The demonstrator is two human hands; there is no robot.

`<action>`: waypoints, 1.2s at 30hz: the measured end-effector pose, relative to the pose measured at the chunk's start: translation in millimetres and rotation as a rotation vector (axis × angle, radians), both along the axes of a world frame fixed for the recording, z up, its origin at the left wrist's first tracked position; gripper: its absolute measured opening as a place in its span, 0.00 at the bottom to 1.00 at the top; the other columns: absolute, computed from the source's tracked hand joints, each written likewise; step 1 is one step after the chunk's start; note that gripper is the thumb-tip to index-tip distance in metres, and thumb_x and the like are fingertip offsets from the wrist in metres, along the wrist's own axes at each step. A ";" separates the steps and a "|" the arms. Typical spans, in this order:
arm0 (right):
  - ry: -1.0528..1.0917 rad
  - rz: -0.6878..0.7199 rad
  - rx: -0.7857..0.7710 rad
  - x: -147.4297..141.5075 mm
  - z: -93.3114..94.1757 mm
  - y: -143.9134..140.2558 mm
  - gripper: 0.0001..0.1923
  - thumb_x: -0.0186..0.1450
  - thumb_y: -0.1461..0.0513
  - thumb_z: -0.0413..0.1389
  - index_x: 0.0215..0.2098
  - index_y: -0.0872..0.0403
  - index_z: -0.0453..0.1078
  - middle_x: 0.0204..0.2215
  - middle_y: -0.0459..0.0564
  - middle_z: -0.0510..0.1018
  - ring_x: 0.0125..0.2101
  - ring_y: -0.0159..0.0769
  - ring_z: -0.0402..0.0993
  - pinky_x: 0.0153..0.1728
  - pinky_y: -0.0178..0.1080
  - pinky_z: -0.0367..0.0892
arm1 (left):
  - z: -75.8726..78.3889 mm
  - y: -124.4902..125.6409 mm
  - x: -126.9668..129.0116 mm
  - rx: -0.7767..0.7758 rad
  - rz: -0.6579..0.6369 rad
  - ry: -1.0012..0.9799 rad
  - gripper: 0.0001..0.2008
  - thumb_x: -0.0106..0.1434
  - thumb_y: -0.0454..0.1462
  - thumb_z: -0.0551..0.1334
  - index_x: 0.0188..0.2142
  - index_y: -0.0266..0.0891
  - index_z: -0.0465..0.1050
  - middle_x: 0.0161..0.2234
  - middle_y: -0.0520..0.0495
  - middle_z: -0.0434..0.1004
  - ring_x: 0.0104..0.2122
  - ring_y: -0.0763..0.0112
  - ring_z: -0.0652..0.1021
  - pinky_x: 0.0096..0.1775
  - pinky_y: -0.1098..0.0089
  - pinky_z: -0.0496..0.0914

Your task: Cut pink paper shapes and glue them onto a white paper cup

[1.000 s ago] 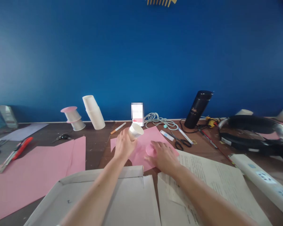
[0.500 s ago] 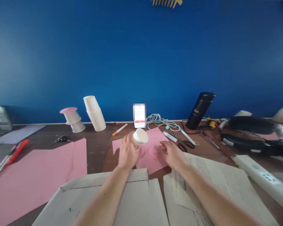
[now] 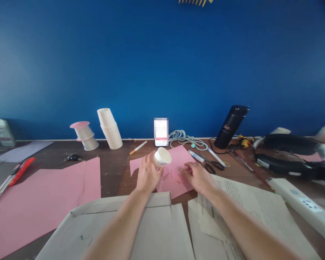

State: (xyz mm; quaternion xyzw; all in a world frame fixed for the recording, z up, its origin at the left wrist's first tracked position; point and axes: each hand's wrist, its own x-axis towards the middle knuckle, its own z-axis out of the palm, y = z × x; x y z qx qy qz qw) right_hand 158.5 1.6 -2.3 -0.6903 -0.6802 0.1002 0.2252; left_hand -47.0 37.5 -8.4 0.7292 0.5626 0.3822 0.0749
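Big pink sheet (image 3: 176, 159) lies flat on the brown table (image 3: 111, 169), and over it the left hand (image 3: 147, 175) has its fingers wrapped around a white paper cup (image 3: 161, 157), tipped with its mouth facing right. Right hand (image 3: 197, 176) lies open and flat, fingertips pressing a small pink disc (image 3: 177, 174) on that sheet, just right of the cup.

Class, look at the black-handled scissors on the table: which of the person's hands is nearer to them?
Right. The right hand lies just beside the scissors; the left hand, holding a paper cup, is farther away.
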 end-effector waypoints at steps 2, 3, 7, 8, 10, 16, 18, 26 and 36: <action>0.000 -0.005 -0.006 -0.2 0.7 -0.4 0.26 0.63 0.44 0.45 0.47 0.52 0.68 0.43 0.54 0.73 0.40 0.41 0.73 0.40 0.39 0.64 | 0.4 -0.8 0.0 -0.009 -0.003 0.001 0.29 0.55 0.36 0.60 0.56 0.40 0.55 0.49 0.42 0.66 0.51 0.55 0.67 0.46 0.58 0.68; -0.001 -0.006 -0.008 -0.5 1.1 -0.6 0.26 0.63 0.44 0.46 0.47 0.52 0.68 0.43 0.54 0.74 0.40 0.41 0.73 0.40 0.39 0.64 | 0.7 -1.2 0.1 -0.015 -0.006 0.002 0.29 0.55 0.36 0.61 0.56 0.40 0.55 0.49 0.42 0.66 0.51 0.55 0.68 0.46 0.58 0.68; -0.012 -0.011 -0.023 -1.3 1.9 -0.9 0.24 0.63 0.46 0.47 0.47 0.53 0.69 0.43 0.54 0.74 0.40 0.40 0.73 0.39 0.38 0.63 | 1.7 -1.7 0.3 -0.026 -0.007 0.003 0.29 0.55 0.36 0.61 0.56 0.42 0.56 0.48 0.43 0.67 0.49 0.56 0.69 0.46 0.59 0.68; -0.016 -0.012 -0.027 -1.3 1.7 -0.7 0.24 0.63 0.46 0.47 0.47 0.53 0.69 0.43 0.54 0.74 0.40 0.40 0.73 0.39 0.38 0.63 | 1.7 -1.7 0.3 -0.024 -0.007 0.004 0.28 0.55 0.36 0.61 0.55 0.42 0.57 0.48 0.43 0.67 0.49 0.56 0.69 0.45 0.59 0.68; -0.025 -0.014 -0.035 -1.2 0.6 -0.2 0.24 0.63 0.46 0.47 0.47 0.52 0.68 0.43 0.54 0.74 0.39 0.40 0.73 0.39 0.39 0.63 | 1.4 -1.4 0.3 -0.020 -0.010 0.008 0.29 0.55 0.37 0.61 0.55 0.41 0.57 0.48 0.42 0.67 0.49 0.57 0.69 0.45 0.59 0.68; -0.044 -0.016 -0.038 -0.5 -2.9 1.1 0.24 0.62 0.45 0.47 0.47 0.51 0.69 0.41 0.53 0.74 0.38 0.41 0.73 0.38 0.39 0.63 | 0.7 -1.1 0.3 -0.049 -0.030 0.001 0.28 0.55 0.37 0.61 0.55 0.41 0.57 0.48 0.42 0.68 0.48 0.56 0.70 0.44 0.60 0.68; -0.029 -0.013 -0.038 -0.6 -3.1 1.3 0.25 0.62 0.44 0.47 0.46 0.51 0.69 0.41 0.53 0.75 0.38 0.41 0.73 0.37 0.39 0.63 | 1.1 -1.1 0.3 -0.066 -0.033 0.004 0.28 0.55 0.38 0.61 0.55 0.41 0.57 0.48 0.42 0.68 0.48 0.56 0.70 0.44 0.60 0.68; 0.078 -0.015 -0.045 2.2 2.5 4.5 0.22 0.65 0.48 0.44 0.40 0.53 0.71 0.34 0.51 0.79 0.35 0.39 0.74 0.35 0.36 0.63 | 4.8 -3.2 -0.8 -0.119 -0.084 0.071 0.26 0.55 0.37 0.60 0.54 0.41 0.58 0.48 0.41 0.68 0.47 0.55 0.71 0.43 0.60 0.68; 0.023 -0.069 -0.050 5.6 11.6 2.3 0.17 0.63 0.51 0.50 0.37 0.54 0.73 0.32 0.51 0.80 0.35 0.40 0.75 0.34 0.37 0.64 | 16.3 -9.2 -11.3 -0.116 -0.153 0.299 0.25 0.55 0.34 0.60 0.53 0.43 0.59 0.50 0.40 0.67 0.50 0.55 0.67 0.47 0.58 0.63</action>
